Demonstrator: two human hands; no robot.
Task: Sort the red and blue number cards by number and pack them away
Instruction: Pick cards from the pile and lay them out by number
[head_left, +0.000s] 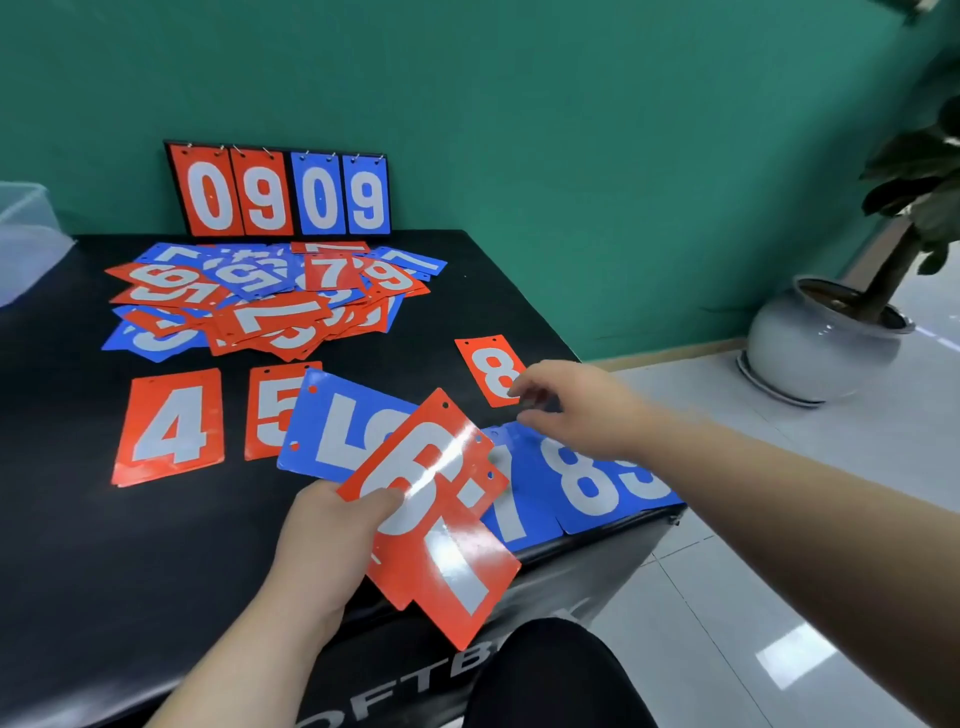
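A: Two hands to log; start at left.

B: Clear bin (26, 228) at 9 o'clock, off the black table (78, 519). Scoreboard (280, 195) reading 0 9 0 9 at 12, by the green wall. Mixed pile (260, 296) of red and blue cards just in front of it.

A: Laid out already?

B: Red 4 (169, 426) and red 5 (270, 405), flat, side by side, at 10 o'clock from the left hand (332, 540).

A: Left hand?

B: Curled round a fan of cards: blue card (343, 426), red 6 (415, 457), more red beneath. Thumb pressed on the red 6. Blue card overlapping the red 5.

A: Right?

B: Red 8 (491, 369) flat at 1 o'clock from the fan. Right hand (571, 405) at its near right corner, fingers loosely bent, thumb parted, gripping nothing; tips blurred. Blue 7 (511, 519), blue 8 (587, 478), blue 9 (649, 480) in a row at 5 o'clock on the table, the 9 partly under the forearm. Potted plant (826, 343) on the floor at 3.
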